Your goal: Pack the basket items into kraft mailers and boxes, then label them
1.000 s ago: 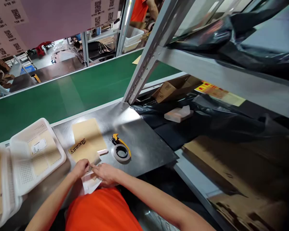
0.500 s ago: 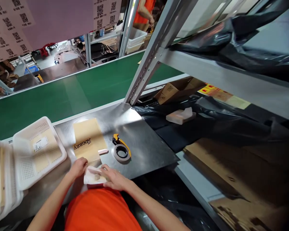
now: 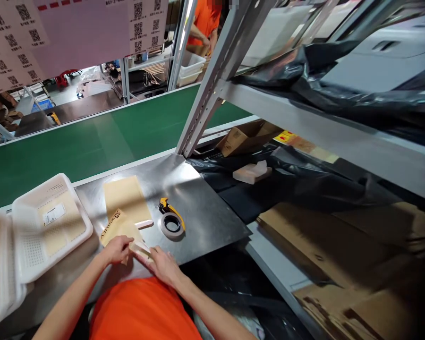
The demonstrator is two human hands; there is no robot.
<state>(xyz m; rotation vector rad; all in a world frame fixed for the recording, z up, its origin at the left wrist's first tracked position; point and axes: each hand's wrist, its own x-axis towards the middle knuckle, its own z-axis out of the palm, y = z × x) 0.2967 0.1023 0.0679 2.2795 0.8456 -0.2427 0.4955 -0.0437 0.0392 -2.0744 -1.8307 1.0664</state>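
Note:
A beige paper envelope (image 3: 116, 229) with dark lettering lies tilted near the metal table's front edge. My left hand (image 3: 117, 249) pinches its near end, fingers closed on the paper. My right hand (image 3: 166, 267) is closed around a flat white and pinkish packet (image 3: 143, 254), whose end meets the envelope's near end. How far the packet is inside it I cannot tell. Under and behind lies another beige envelope (image 3: 123, 193). Beside them are a small pale pink-white strip (image 3: 144, 224), a roll of tape (image 3: 172, 225) and a yellow-handled cutter (image 3: 173, 208).
White perforated baskets (image 3: 76, 222) stand at the left, one holding a labelled beige envelope (image 3: 56, 222). A green conveyor belt (image 3: 92, 137) runs behind the metal table (image 3: 205, 222). A metal shelf post (image 3: 201, 99) rises at the right, near flat cardboard (image 3: 322, 241). Another person (image 3: 205, 23) stands beyond.
My left hand has raised and turned the lettered envelope towards me, uncovering another beneath. My right hand has brought the white packet, now flatter and tilted, against the envelope's end. The view has shifted slightly.

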